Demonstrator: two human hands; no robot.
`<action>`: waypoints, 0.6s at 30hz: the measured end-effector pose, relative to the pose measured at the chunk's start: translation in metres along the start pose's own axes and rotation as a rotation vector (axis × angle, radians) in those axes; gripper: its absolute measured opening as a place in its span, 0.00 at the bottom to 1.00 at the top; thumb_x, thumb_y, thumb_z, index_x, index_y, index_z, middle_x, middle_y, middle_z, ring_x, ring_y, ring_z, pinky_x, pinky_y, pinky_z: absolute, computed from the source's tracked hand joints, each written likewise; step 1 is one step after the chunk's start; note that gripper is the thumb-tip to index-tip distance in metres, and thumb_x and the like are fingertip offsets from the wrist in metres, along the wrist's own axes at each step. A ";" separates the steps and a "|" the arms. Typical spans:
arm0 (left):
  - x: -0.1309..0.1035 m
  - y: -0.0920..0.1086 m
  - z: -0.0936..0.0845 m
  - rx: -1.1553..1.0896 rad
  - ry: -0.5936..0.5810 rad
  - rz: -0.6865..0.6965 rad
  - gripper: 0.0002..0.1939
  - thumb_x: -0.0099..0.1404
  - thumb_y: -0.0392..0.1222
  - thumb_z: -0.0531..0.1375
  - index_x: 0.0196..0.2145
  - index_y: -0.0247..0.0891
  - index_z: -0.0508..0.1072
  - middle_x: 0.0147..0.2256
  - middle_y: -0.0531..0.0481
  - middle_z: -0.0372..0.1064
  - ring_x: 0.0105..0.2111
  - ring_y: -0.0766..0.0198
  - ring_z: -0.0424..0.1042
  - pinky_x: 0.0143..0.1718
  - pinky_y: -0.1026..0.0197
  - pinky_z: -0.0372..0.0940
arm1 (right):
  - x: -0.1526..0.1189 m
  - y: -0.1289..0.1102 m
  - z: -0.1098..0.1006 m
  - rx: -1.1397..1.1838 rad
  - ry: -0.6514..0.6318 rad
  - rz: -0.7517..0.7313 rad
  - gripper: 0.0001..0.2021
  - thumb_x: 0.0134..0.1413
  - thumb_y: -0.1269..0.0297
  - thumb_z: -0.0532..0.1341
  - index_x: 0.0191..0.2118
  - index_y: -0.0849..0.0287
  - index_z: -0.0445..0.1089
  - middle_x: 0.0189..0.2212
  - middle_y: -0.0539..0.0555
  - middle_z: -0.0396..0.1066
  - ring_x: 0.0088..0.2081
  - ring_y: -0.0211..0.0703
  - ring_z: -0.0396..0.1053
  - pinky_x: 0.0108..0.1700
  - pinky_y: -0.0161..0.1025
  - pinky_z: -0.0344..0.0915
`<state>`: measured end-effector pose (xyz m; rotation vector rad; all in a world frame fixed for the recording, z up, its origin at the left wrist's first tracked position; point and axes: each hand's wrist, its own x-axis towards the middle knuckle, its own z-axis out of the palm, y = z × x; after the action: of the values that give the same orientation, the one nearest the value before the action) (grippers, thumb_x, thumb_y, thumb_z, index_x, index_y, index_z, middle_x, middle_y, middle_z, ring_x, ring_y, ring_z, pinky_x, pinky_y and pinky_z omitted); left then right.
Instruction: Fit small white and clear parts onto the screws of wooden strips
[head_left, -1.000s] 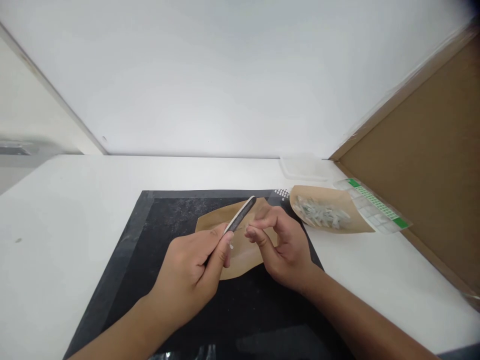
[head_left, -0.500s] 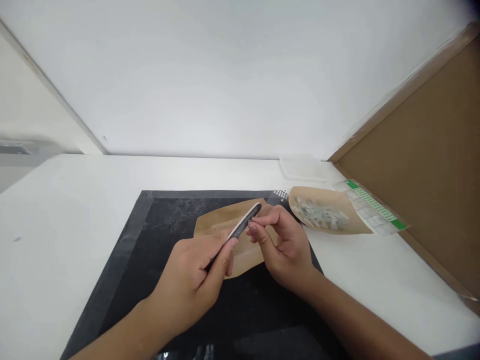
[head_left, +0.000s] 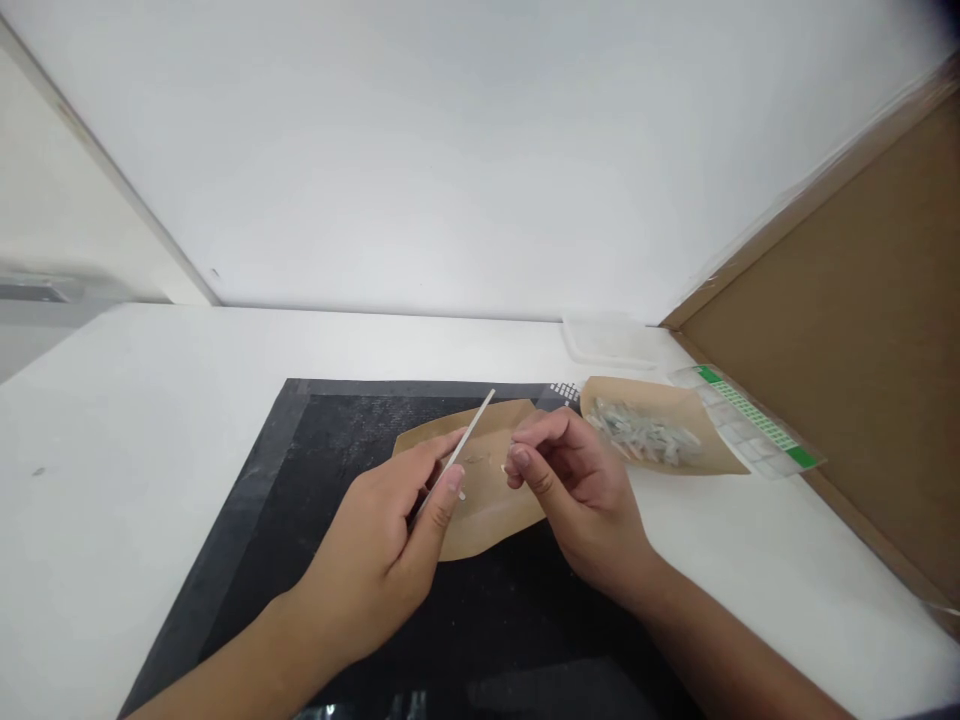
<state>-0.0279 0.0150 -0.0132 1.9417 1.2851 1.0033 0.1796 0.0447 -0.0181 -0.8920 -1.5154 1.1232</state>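
Observation:
My left hand [head_left: 384,530] is closed around a nail file [head_left: 477,421], which points up and away with its thin pale edge toward me. My right hand [head_left: 589,495] is pinched, thumb against index finger, on a small see-through piece that is barely visible at the fingertips. A gap separates this pinch from the file. Below both hands a sheet of brown paper [head_left: 491,520] with a few tiny bits on it lies on the black mat [head_left: 525,630].
At the right, a second brown paper [head_left: 724,458] bears a heap of clear plastic slivers [head_left: 645,435]. Beside it lies a clear compartment box with a green strip [head_left: 757,415]. A translucent tray [head_left: 607,340] sits at the back, and a brown board [head_left: 840,330] stands along the right.
The nail file has turned from showing its dark face to edge-on, and its tip has shifted left. My right hand has drawn slightly away from it.

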 end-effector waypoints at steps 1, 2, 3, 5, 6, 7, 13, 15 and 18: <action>-0.001 -0.002 0.001 -0.005 0.012 -0.030 0.18 0.80 0.47 0.52 0.62 0.43 0.70 0.51 0.43 0.77 0.50 0.54 0.78 0.53 0.53 0.73 | 0.000 -0.002 0.000 0.025 -0.002 0.027 0.04 0.69 0.63 0.65 0.41 0.54 0.71 0.33 0.47 0.71 0.33 0.33 0.71 0.38 0.32 0.71; -0.002 -0.003 0.002 -0.010 0.034 -0.057 0.21 0.80 0.48 0.52 0.66 0.44 0.65 0.54 0.42 0.76 0.51 0.53 0.78 0.52 0.52 0.73 | 0.001 -0.004 -0.001 0.050 -0.005 0.055 0.04 0.68 0.62 0.66 0.41 0.54 0.71 0.32 0.47 0.71 0.32 0.32 0.71 0.38 0.31 0.71; -0.004 -0.005 0.004 -0.016 0.061 -0.081 0.24 0.80 0.48 0.53 0.69 0.45 0.60 0.54 0.41 0.75 0.50 0.54 0.78 0.51 0.53 0.74 | 0.001 -0.005 -0.002 0.077 -0.012 0.083 0.05 0.68 0.61 0.66 0.41 0.54 0.71 0.32 0.47 0.71 0.32 0.32 0.71 0.37 0.31 0.71; -0.006 -0.009 0.007 -0.036 0.112 -0.117 0.31 0.80 0.47 0.53 0.74 0.46 0.47 0.52 0.41 0.75 0.47 0.55 0.80 0.45 0.54 0.76 | 0.001 -0.006 -0.003 0.133 -0.046 0.145 0.06 0.67 0.60 0.67 0.40 0.55 0.71 0.30 0.46 0.71 0.31 0.31 0.71 0.36 0.30 0.70; -0.007 -0.010 0.009 -0.044 0.129 -0.124 0.35 0.79 0.47 0.54 0.76 0.47 0.41 0.51 0.41 0.75 0.45 0.55 0.80 0.43 0.55 0.76 | 0.002 -0.006 -0.004 0.160 -0.069 0.175 0.07 0.66 0.60 0.68 0.39 0.55 0.71 0.30 0.46 0.72 0.30 0.31 0.70 0.35 0.29 0.70; -0.008 -0.011 0.009 -0.050 0.148 -0.122 0.38 0.79 0.46 0.55 0.76 0.47 0.37 0.50 0.42 0.75 0.45 0.55 0.80 0.41 0.55 0.76 | 0.002 -0.006 -0.004 0.182 -0.091 0.199 0.08 0.66 0.59 0.68 0.38 0.55 0.71 0.29 0.46 0.72 0.29 0.30 0.70 0.34 0.29 0.70; -0.003 -0.009 0.003 0.061 0.021 0.049 0.15 0.78 0.40 0.55 0.58 0.45 0.74 0.41 0.47 0.71 0.39 0.60 0.74 0.40 0.57 0.71 | 0.002 -0.008 -0.003 0.125 -0.158 0.221 0.10 0.65 0.58 0.68 0.35 0.57 0.71 0.30 0.47 0.74 0.30 0.32 0.71 0.35 0.32 0.71; -0.001 -0.008 0.002 0.043 0.030 0.073 0.12 0.77 0.39 0.56 0.49 0.43 0.79 0.35 0.49 0.69 0.33 0.62 0.71 0.34 0.60 0.68 | 0.001 -0.010 -0.002 0.088 -0.168 0.216 0.10 0.65 0.58 0.69 0.35 0.57 0.72 0.30 0.48 0.73 0.30 0.34 0.71 0.34 0.33 0.72; 0.000 -0.005 0.003 -0.062 0.090 0.109 0.08 0.74 0.37 0.61 0.44 0.43 0.81 0.35 0.49 0.73 0.35 0.62 0.72 0.36 0.60 0.68 | 0.000 -0.010 -0.002 0.088 -0.185 0.227 0.11 0.64 0.57 0.69 0.35 0.57 0.72 0.30 0.48 0.73 0.30 0.34 0.71 0.33 0.34 0.71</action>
<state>-0.0275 0.0170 -0.0192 1.9569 1.1925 1.1829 0.1818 0.0424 -0.0082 -0.9372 -1.5265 1.4606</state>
